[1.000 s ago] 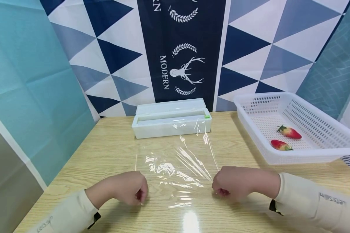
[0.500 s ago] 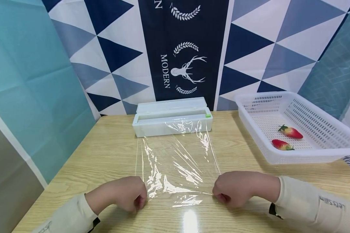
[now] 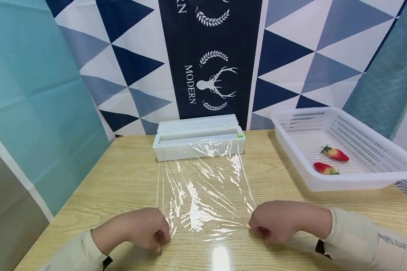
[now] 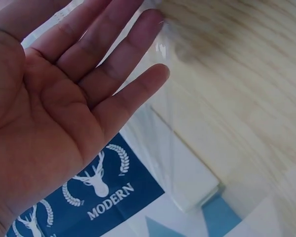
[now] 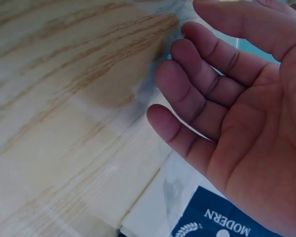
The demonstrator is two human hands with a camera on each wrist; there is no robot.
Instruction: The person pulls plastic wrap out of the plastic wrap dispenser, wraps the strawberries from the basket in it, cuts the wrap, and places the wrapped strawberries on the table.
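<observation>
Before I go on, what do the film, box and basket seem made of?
Film: likely clear, glossy plastic, by its bright creases and the table showing through. Box: smooth white, perhaps plastic or card by its crisp edges. Basket: satin white, probably moulded plastic, by its regular slots.

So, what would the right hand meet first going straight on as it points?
The right hand would likely meet the clear cling film first, apparently touching its edge now; exact depth there is unclear.

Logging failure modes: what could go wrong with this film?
Creases: the clear film is wrinkled and could cling to itself.
Slip: fingers on the left hand look loose, so that side might shift.
Drag: film runs from the white box, and neither hand steadies it; pulling could slide it.
</observation>
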